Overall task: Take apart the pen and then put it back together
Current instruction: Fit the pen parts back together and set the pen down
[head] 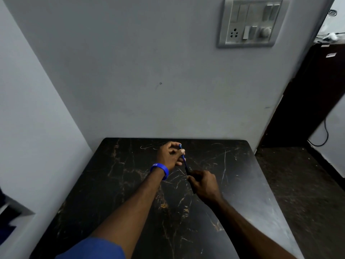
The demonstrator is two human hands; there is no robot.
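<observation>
A: What surrounds the work?

B: A dark marble-patterned table fills the lower middle of the frame, pushed against a grey wall. A switch panel with a socket and a dial sits at the upper right, and a dark cabinet stands at the right edge with a black cable hanging near it.

A: And the pen?

B: The blue pen is held above the table's far middle. The left hand pinches its upper end; the right hand is closed around its darker lower end. Nothing blocks it but the fingers themselves.

A: Any writing?

B: The blue wristband on the left wrist carries white letters, too blurred to read. A white label on the cabinet is also illegible.
</observation>
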